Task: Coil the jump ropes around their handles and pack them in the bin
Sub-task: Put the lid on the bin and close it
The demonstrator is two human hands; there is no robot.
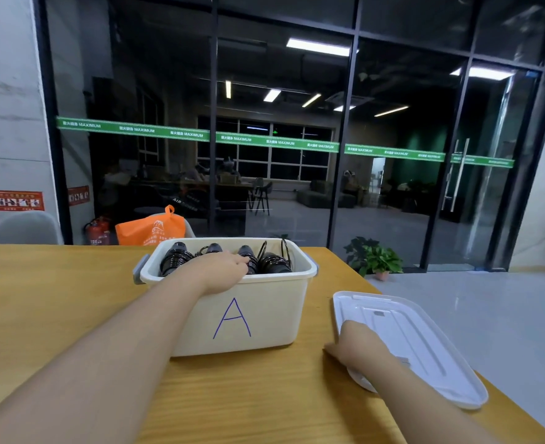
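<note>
A cream bin (264, 315) marked with a blue "A" stands on the wooden table and holds several black jump ropes (274, 262) coiled around their handles. My left hand (223, 270) reaches over the bin's near rim, palm down. Its fingers curl over one coiled jump rope (248, 253) in the middle of the bin. My right hand (359, 342) is on the near left edge of the white lid (418, 341), which lies to the right of the bin. The thumb hooks past the lid's edge and the fingers press on top.
The wooden table (56, 299) ends just right of the lid, where the floor drops away. Behind the table are an orange bag (151, 229), a red fire extinguisher (98, 232), a potted plant (373, 257) and a glass wall.
</note>
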